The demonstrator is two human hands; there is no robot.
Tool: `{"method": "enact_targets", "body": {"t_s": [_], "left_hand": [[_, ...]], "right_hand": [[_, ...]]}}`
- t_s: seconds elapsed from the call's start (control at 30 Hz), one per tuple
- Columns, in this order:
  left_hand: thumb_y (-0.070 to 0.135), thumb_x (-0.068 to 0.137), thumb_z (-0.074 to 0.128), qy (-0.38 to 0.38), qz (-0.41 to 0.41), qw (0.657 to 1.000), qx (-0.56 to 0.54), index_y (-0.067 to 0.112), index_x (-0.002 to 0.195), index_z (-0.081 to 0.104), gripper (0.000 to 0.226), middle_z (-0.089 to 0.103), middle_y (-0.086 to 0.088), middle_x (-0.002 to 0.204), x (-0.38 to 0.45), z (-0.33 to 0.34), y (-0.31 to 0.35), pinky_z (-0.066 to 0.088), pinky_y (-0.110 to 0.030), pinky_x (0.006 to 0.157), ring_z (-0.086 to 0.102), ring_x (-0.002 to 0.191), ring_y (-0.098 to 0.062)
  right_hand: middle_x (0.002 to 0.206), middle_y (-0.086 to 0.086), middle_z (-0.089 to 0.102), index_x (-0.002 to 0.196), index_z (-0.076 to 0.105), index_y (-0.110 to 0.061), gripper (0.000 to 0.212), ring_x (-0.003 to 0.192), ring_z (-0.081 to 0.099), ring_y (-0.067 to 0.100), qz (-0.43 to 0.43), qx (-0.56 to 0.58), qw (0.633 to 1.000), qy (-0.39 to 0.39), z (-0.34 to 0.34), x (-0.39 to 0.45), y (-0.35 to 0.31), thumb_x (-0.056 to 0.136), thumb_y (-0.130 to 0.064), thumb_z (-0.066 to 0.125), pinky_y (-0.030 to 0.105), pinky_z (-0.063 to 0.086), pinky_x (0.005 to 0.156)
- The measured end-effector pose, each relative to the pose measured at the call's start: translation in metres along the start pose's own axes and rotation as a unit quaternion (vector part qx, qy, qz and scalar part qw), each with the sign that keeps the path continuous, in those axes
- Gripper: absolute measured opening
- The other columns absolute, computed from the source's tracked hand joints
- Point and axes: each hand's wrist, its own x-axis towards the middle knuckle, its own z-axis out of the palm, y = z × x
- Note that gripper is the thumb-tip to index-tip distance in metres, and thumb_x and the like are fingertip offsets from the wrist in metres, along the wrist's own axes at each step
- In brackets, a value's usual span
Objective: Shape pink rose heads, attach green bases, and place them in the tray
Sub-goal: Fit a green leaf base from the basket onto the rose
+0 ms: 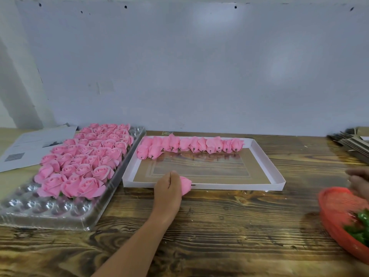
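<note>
Rose head sits in the left hand, fingers curled round it, bloom end pointing right with a short dark stub sticking out toward the near wall of the white tray. The hand rests at the tray's front-left edge, on the wooden table, rose just over the rim line. The tray is shallow, with a brownish floor and a clear glossy panel in the middle; along its far wall lies a row of pink rose heads on their sides, stubs toward the camera, packed touching each other, with a couple doubled up at the left end. Left of the tray, just beside it, is a clear plastic blister tray holding upright pink roses across most of its pockets; the nearest pockets show bare plastic. Printed paper sheets lie behind that, far left. Right hand is at the frame's right edge, blurred and partly cut off, above the rim of a red mesh basket; can't tell whether it grasps anything or how the fingers lie. Green bases lie heaped inside the basket, also blurred. A stack of flat brown card pieces sits at the far right, well apart from the tray. A pale wall runs behind the table.
</note>
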Motion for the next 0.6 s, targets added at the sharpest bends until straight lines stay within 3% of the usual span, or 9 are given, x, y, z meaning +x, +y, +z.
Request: {"method": "enact_targets", "body": {"t_s": [0.07, 0.13, 0.2, 0.4, 0.5, 0.6], "left_hand": [[0.034, 0.105, 0.036, -0.002, -0.008, 1.0, -0.017, 0.011, 0.081, 0.056, 0.038, 0.044, -0.005, 0.08, -0.001, 0.0, 0.001, 0.037, -0.038, 0.066, 0.047, 0.073, -0.021], [0.033, 0.105, 0.037, 0.0, -0.014, 0.999, -0.032, 0.01, 0.083, 0.056, 0.037, 0.044, -0.005, 0.082, -0.001, 0.0, 0.002, 0.037, -0.038, 0.067, 0.046, 0.075, -0.021], [0.033, 0.105, 0.037, 0.002, -0.013, 0.999, -0.038, 0.01, 0.082, 0.056, 0.037, 0.044, -0.005, 0.082, -0.002, -0.001, 0.003, 0.037, -0.038, 0.067, 0.046, 0.074, -0.021], [0.031, 0.106, 0.035, 0.015, 0.024, 1.0, 0.004, 0.013, 0.075, 0.052, 0.04, 0.046, -0.003, 0.076, -0.002, 0.0, 0.001, 0.038, -0.029, 0.062, 0.048, 0.071, -0.018], [0.027, 0.107, 0.035, 0.046, 0.057, 0.997, 0.03, 0.015, 0.068, 0.047, 0.043, 0.044, 0.001, 0.069, -0.001, 0.0, 0.0, 0.035, -0.016, 0.053, 0.044, 0.062, -0.007], [0.023, 0.108, 0.036, 0.067, 0.091, 0.993, 0.036, 0.016, 0.065, 0.047, 0.044, 0.044, 0.002, 0.065, -0.002, 0.001, 0.0, 0.037, -0.011, 0.053, 0.046, 0.055, 0.003]], "right_hand": [[0.091, 0.012, 0.07, 0.111, 0.066, -0.019, 0.015, 0.075, 0.073, 0.014, 0.036, 0.16, 0.987, -0.006, 0.017, -0.02, -0.05, 0.099, -0.024, 0.059, 0.026, 0.061, 0.067], [0.091, 0.005, 0.075, 0.107, 0.071, -0.02, 0.03, 0.074, 0.074, 0.012, 0.011, 0.248, 0.968, -0.044, 0.04, -0.042, -0.099, 0.085, -0.038, 0.064, 0.021, 0.06, 0.064], [0.089, 0.003, 0.076, 0.106, 0.073, -0.019, 0.035, 0.071, 0.072, 0.012, 0.027, 0.315, 0.945, -0.088, 0.076, -0.059, -0.129, 0.078, -0.039, 0.065, 0.019, 0.058, 0.059], [0.078, 0.004, 0.072, 0.104, 0.068, -0.011, 0.027, 0.051, 0.056, 0.008, 0.223, 0.386, 0.861, -0.244, 0.195, -0.084, -0.158, 0.1, -0.033, 0.053, 0.016, 0.045, 0.042], [0.075, 0.006, 0.072, 0.106, 0.068, -0.009, 0.032, 0.05, 0.055, 0.008, 0.287, 0.411, 0.825, -0.261, 0.231, -0.091, -0.16, 0.102, -0.036, 0.052, 0.017, 0.046, 0.042], [0.077, 0.01, 0.073, 0.106, 0.069, -0.005, 0.027, 0.058, 0.065, 0.012, 0.319, 0.465, 0.791, -0.239, 0.246, -0.096, -0.161, 0.103, -0.027, 0.054, 0.02, 0.054, 0.05]]}}
